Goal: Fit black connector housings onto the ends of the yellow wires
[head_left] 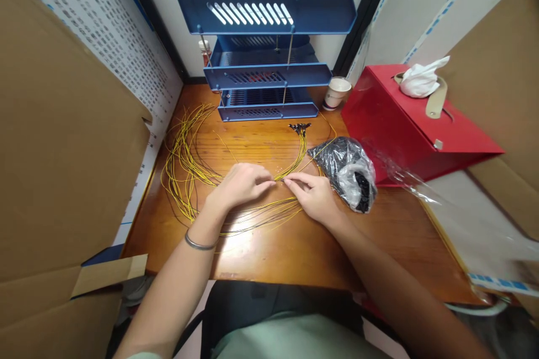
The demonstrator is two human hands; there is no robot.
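Observation:
A bundle of thin yellow and black wires (302, 151) runs across the wooden table, ending in small black connectors (300, 128) at its far tip. My left hand (246, 183) is closed on the bundle from the left, its thumb and fingers together. Just to the right, my right hand (314, 193) pinches the same bundle between thumb and fingertips, a small gap from the left fingertips. The wires loop into a loose, wide coil (179, 179) on the left and pass back beneath both hands. Clear plastic with black pieces inside, a bag (347, 171), lies beside my right hand.
Behind the wires stands a blue tiered file tray (269, 78). A paper cup (337, 93) and a red tissue box (404, 123) are at the back right. Cardboard panels (63, 123) flank the wooden table (400, 235). Tiny light bits lie near the bundle.

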